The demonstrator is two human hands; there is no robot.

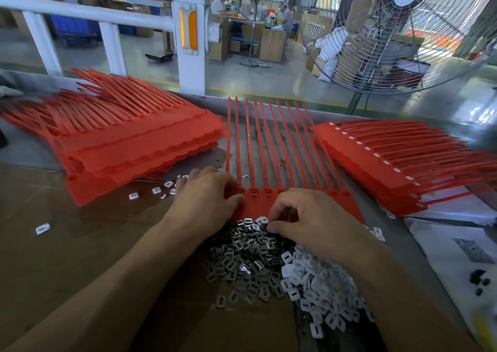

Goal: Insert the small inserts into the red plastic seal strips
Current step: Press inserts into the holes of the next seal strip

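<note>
A: What sits at the left of the frame?

B: A tall stack of red seal strips (129, 142), smooth flat plastic with scalloped edges, their thin tails fanned toward the upper left. Just right of its lower corner, a few loose clear inserts (161, 189) lie scattered on the brown cardboard (67, 244).

A: And at centre?

B: One sheet of red strips (269, 147) lies flat, its narrow ribbed tails pointing up the frame and its row of slotted heads hard against the hands. The left hand (204, 195) rests on the sheet's left end, fingers curled over the heads and thumb pressing the flat tab.

A: The right hand?

B: The right hand (309, 217) hovers knuckles-up over the sheet's lower edge, fingers bent, thumb and fingertips closing on a small white insert (262, 220). Below it lies a heap of small inserts (258, 260): shiny grey metal rectangles with slots on the left, milky white plastic ones on the right.

A: Far right?

B: A second stack of red strips (376, 169), white inserts showing in its heads, lying on white printed sheets (457, 255).
</note>
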